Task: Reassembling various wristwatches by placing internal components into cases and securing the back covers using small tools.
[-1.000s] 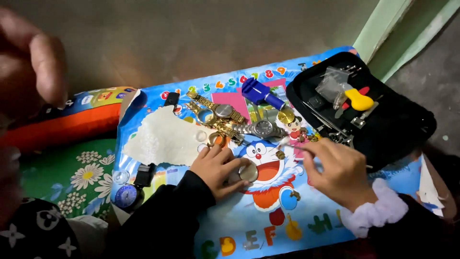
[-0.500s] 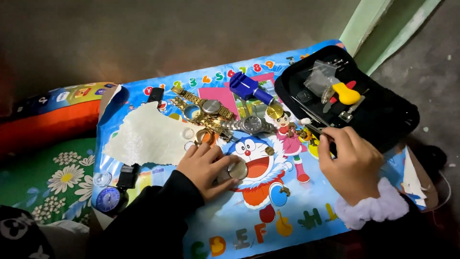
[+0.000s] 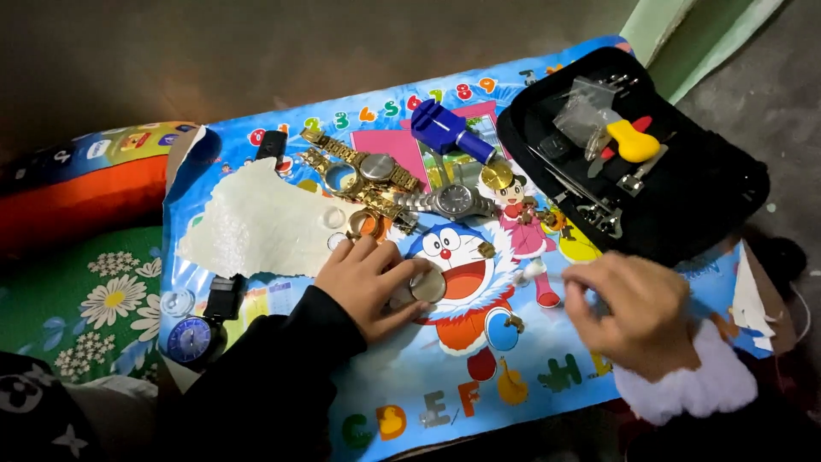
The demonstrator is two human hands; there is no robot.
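- my left hand point(image 3: 368, 282) pinches a round watch case point(image 3: 425, 286) mid-mat point(image 3: 402, 402)
- right hand point(image 3: 637, 312) curled shut, can't tell what's in it, near the black tool case point(image 3: 710, 197) at the mat's right edge

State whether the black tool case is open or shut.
Open: the black tool case lies spread flat, with its tools, including a yellow-handled tool, exposed.

Round silver watch case point(image 3: 425, 286), pinched flat.

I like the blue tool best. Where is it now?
In the head view, the blue plastic tool lies at the mat's far edge, between the gold metal watches and the open black tool case.
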